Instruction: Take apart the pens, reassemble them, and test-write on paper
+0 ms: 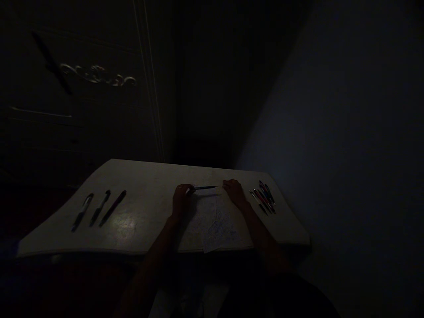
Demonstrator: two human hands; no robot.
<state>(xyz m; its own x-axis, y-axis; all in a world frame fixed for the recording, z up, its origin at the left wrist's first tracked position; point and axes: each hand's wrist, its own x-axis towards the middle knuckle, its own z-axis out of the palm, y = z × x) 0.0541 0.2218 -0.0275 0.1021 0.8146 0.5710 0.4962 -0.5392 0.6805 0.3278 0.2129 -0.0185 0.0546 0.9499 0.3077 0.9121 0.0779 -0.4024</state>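
My left hand (181, 198) is closed on one end of a dark pen (205, 187), whose narrow tip points right. My right hand (233, 191) is a short way beyond that tip, its fingers drawn together. Whether something small sits in the right fingers is too dark to tell. Below both hands lies a sheet of paper (220, 225) covered in blue scribbles, its lower corner reaching the table's front edge. A bunch of pens (264, 198), some red and some dark, lies just right of my right hand.
The white table (149, 176) is dimly lit. Three pens lie apart on its left side: a left one (82, 213), a middle one (100, 208) and a right one (113, 208). A pale wall (347, 154) rises at right, and dark furniture with an ornate moulding (97, 75) stands at left.
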